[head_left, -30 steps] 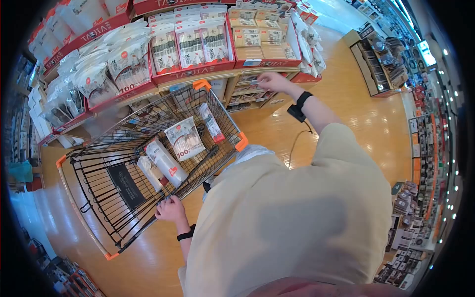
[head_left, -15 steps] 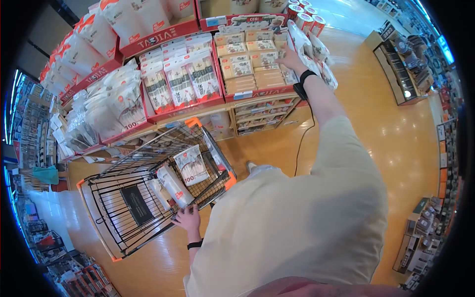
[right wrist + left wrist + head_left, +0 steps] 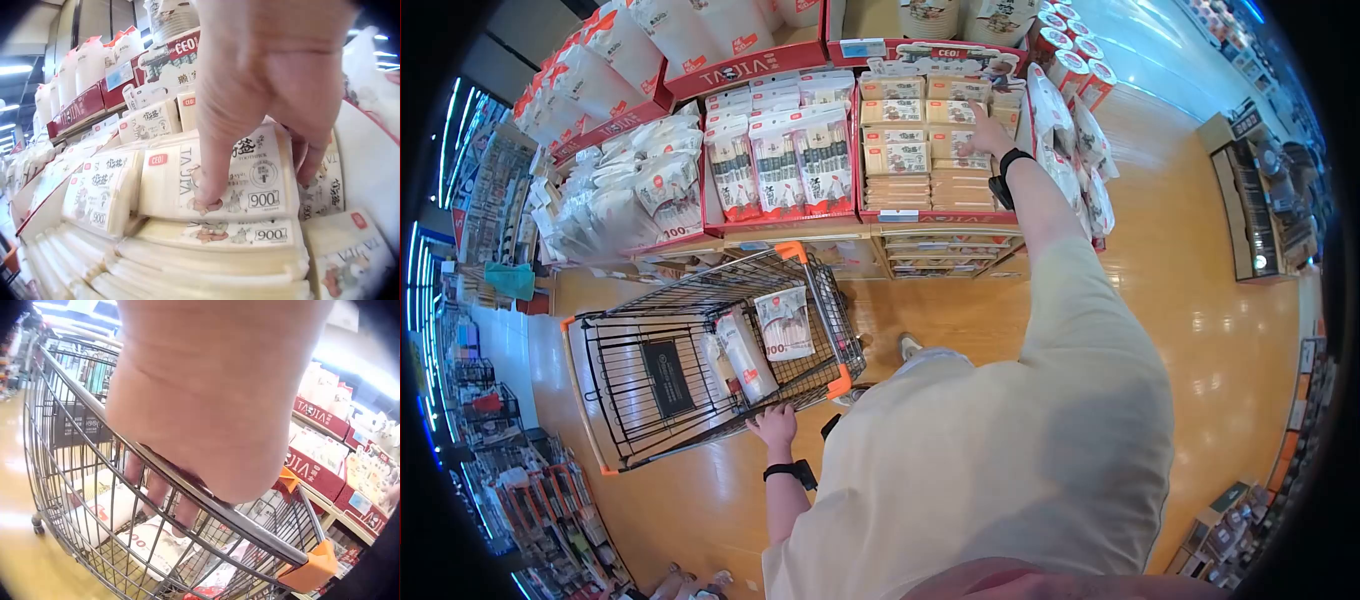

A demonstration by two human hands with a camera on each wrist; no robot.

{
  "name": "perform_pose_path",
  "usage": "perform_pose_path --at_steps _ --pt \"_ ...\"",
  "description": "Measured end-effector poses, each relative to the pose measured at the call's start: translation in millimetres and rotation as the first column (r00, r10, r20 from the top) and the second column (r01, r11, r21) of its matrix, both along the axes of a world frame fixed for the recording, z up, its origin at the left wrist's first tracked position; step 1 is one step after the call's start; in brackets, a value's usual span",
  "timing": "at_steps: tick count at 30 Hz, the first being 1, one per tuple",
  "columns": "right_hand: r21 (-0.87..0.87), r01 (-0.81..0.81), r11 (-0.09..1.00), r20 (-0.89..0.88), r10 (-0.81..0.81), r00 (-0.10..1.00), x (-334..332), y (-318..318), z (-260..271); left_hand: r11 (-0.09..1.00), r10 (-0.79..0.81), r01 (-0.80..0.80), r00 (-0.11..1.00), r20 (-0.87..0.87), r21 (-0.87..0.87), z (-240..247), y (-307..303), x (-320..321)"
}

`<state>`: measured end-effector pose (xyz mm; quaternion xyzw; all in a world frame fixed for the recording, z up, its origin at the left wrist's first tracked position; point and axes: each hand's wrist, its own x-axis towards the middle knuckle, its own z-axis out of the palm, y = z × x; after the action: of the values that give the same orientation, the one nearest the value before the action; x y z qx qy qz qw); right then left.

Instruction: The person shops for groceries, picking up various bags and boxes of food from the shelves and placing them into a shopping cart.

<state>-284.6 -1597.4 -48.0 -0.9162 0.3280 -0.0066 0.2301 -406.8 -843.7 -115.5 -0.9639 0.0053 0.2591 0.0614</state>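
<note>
My right hand (image 3: 988, 135) reaches into a display tray of flat toothpick packs (image 3: 896, 158). In the right wrist view its thumb lies on the printed front of one pack (image 3: 169, 181), marked 900, and other fingers bend round the pack's right edge. That pack rests on a stack of similar ones. My left hand (image 3: 776, 428) holds the side rail of a shopping cart (image 3: 265, 540), its fingers hooked over the bar and hanging inside the wire mesh. Within the cart lie a white tube-like pack (image 3: 745, 357) and a pack marked 100 (image 3: 784, 322).
Left of the toothpick packs, trays hold chopstick packs (image 3: 780, 160) and white bagged goods (image 3: 615, 205). White bags (image 3: 1090, 160) hang at the display's right end, with red-and-white tubs (image 3: 1068, 68) behind. Another display (image 3: 1265, 200) stands across the wooden floor (image 3: 1180, 320) to the right.
My right hand has moved from below the display's front edge up into the toothpick tray and onto a pack. The left hand stays on the cart's rail, its fingers spread briefly in between.
</note>
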Motion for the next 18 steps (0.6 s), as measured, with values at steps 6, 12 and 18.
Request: perform_pose_path --at_steps 6,12,18 --pt "-0.139 -0.068 0.988 0.078 0.079 0.994 -24.0 4.7 13.1 1.000 0.008 -0.008 1.000 0.007 0.026 2.9 -5.5 -0.1" --pt "-0.311 -0.038 0.950 0.047 0.055 0.997 -50.0 27.3 36.0 1.000 0.010 -0.011 0.999 0.031 0.029 12.9 -18.1 0.0" --pt "-0.297 -0.135 0.945 0.123 0.178 0.976 -59.1 26.3 40.1 0.998 0.057 -0.058 0.997 0.044 0.035 3.6 -14.7 3.8"
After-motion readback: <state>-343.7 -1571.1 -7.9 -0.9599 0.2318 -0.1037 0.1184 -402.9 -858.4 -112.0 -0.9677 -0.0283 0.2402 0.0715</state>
